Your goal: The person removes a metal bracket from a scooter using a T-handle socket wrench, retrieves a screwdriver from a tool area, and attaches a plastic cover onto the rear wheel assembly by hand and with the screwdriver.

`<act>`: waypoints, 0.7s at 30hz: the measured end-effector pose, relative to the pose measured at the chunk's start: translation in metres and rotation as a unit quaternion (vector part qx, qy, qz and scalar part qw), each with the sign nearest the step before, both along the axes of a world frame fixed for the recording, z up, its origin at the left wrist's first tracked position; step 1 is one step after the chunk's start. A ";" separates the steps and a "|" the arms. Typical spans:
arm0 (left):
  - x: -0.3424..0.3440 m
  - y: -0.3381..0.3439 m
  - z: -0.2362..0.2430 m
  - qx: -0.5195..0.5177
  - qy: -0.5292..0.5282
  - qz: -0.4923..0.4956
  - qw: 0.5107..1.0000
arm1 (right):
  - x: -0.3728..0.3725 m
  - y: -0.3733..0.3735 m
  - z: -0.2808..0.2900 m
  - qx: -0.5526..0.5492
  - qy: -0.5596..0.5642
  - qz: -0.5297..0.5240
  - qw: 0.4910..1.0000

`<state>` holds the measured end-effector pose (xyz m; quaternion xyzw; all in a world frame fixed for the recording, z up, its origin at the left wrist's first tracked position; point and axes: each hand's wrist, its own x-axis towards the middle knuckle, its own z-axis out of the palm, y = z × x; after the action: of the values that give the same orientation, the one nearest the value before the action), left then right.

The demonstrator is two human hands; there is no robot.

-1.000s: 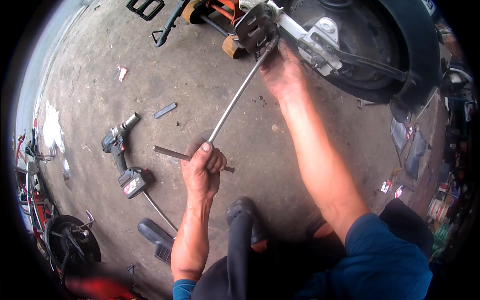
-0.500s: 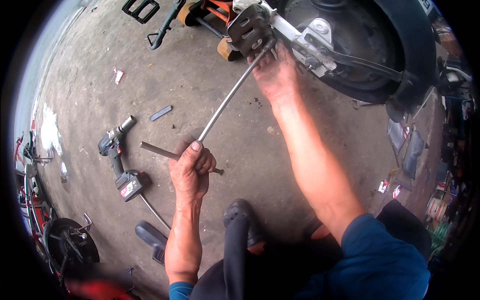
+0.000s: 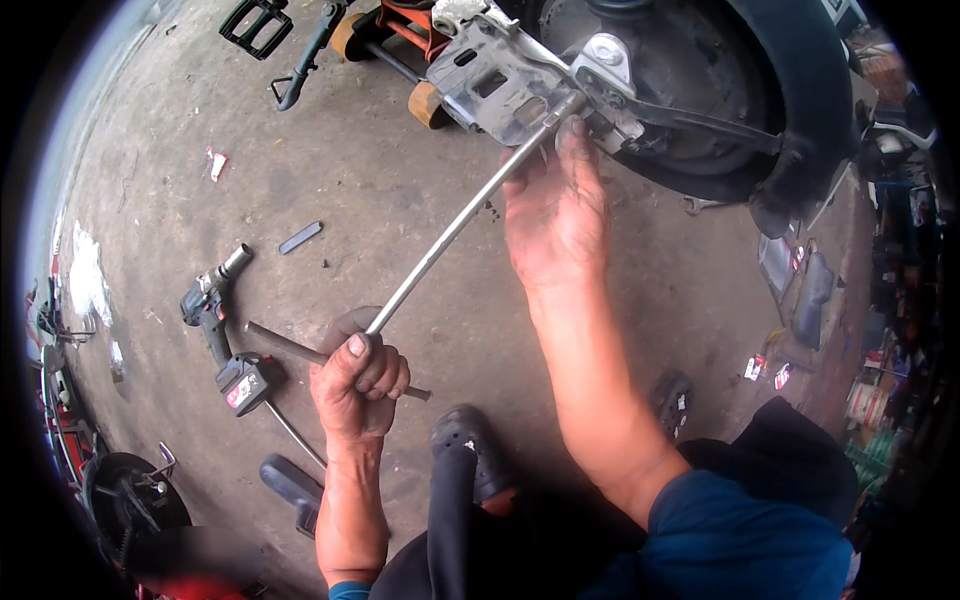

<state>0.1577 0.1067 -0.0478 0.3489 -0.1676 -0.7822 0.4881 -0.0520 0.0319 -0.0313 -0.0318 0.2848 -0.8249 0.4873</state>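
Note:
A long steel T-handle wrench [image 3: 462,218] runs diagonally from my left hand up to a slotted metal plate [image 3: 490,85] under the scooter-like vehicle. My left hand [image 3: 357,380] is closed around the crossbar where it joins the shaft. The wrench's far end meets the plate's right corner. Just below that end, my right hand [image 3: 555,220] is turned palm up, thumb to the right of the shaft. Its fingers curl at the plate's lower edge, with their tips partly hidden behind the metal.
A wheel [image 3: 660,100] with a black tyre lies beyond my right hand. An orange jack [image 3: 415,30] with rollers stands by the plate. On the concrete floor at left are a cordless impact wrench [image 3: 215,320] and a flat grey bar [image 3: 300,238]. A motorbike wheel [image 3: 135,505] stands lower left.
The slotted plate has tilted and shows more of its pale face. My right hand has come nearer with it, thumb now upright. The wrench and left hand sit lower and further left; the view shifted slightly.

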 end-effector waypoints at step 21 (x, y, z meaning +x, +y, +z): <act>-0.021 0.014 0.009 0.000 -0.003 0.035 0.999 | -0.026 0.009 0.010 0.129 0.093 0.097 0.983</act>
<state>0.1366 0.1206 -0.0385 0.3566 -0.1567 -0.7640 0.5144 -0.0776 0.0412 -0.0208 -0.0726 0.4280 -0.7235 0.5367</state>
